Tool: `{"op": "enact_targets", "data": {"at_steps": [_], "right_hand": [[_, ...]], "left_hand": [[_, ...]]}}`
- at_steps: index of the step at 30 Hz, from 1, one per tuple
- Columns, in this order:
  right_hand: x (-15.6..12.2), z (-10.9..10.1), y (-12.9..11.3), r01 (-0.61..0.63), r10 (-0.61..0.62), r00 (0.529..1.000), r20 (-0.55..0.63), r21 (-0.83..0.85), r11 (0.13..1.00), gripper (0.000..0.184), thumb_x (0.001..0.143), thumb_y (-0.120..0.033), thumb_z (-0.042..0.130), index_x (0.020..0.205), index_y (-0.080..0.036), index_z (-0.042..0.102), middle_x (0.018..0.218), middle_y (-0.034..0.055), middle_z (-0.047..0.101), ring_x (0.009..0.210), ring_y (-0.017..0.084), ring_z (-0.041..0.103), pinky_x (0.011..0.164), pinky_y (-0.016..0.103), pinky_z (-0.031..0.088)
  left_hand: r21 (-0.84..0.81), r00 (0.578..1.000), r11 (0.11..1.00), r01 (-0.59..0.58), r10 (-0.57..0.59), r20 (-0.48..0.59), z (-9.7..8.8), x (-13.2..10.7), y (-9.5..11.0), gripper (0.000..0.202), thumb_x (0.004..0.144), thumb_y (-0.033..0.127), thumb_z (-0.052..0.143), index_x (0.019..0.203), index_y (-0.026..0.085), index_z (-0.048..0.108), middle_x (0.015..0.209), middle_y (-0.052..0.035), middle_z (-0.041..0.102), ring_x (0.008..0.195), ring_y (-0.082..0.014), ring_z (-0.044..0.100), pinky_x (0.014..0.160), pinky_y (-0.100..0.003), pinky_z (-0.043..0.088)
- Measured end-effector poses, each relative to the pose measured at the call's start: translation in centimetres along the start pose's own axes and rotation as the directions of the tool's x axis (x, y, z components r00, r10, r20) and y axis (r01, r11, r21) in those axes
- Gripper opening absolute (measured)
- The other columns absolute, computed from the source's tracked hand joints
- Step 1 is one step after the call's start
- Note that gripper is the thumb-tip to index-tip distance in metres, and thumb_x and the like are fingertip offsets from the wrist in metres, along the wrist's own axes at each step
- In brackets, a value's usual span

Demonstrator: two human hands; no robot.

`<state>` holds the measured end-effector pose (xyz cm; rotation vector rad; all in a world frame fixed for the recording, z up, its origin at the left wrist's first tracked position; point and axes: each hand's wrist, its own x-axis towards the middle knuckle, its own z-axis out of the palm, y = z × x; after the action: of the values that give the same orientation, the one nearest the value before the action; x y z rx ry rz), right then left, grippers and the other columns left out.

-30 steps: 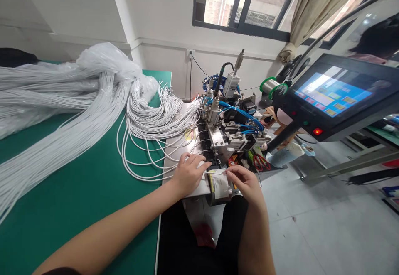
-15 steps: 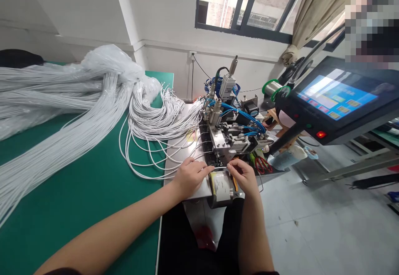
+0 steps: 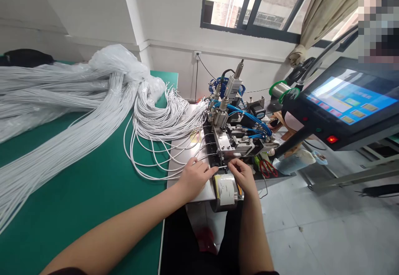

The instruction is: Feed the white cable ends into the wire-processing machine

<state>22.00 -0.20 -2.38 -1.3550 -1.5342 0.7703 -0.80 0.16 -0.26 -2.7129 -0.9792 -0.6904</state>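
Note:
A white cable [image 3: 222, 167] runs in a short straight stretch between my two hands, at the front of a small bench machine [image 3: 224, 140]. My left hand [image 3: 195, 179] pinches the cable, thumb and index finger pointing right, above the metal plate [image 3: 207, 192]. On the other side, my right hand [image 3: 243, 177] has thumb and fingertips closed on the cable's end part. The very tip is too small to make out. Just below the cable sits a wide roll with a white label [image 3: 227, 192]. Other white cables lie in the machine's black rail to the left.
Bundles of white cables [image 3: 84, 129], partly in plastic film, cover the green table [image 3: 131, 212]. A touchscreen [image 3: 352, 96] stands to the right, beside a solder wire spool [image 3: 282, 90]. Red-handled scissors [image 3: 268, 169] lie right of the machine. Part of another person shows behind the screen.
Both hands have moved slightly forward with the cable, closer to the machine's front. The whole view has shifted a little, so the scene sits further right.

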Motion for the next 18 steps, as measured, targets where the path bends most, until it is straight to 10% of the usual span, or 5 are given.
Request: {"op": "enact_targets", "data": {"at_steps": [18], "right_hand": [[-0.4, 1.5, 2.2, -0.292, 0.292, 0.955, 0.061, 0.398, 0.87, 0.036, 0.074, -0.053, 0.066, 0.069, -0.02, 0.052, 0.058, -0.0039, 0.045, 0.052, 0.012, 0.037, 0.05, 0.024, 0.031]], "left_hand": [[-0.038, 0.994, 0.994, 0.106, -0.106, 0.024, 0.3, 0.0, 0.1, 0.042, 0.083, 0.009, 0.051, 0.12, 0.026, 0.062, 0.088, -0.0053, 0.062, 0.084, -0.0211, 0.054, 0.08, -0.037, 0.035]]}}
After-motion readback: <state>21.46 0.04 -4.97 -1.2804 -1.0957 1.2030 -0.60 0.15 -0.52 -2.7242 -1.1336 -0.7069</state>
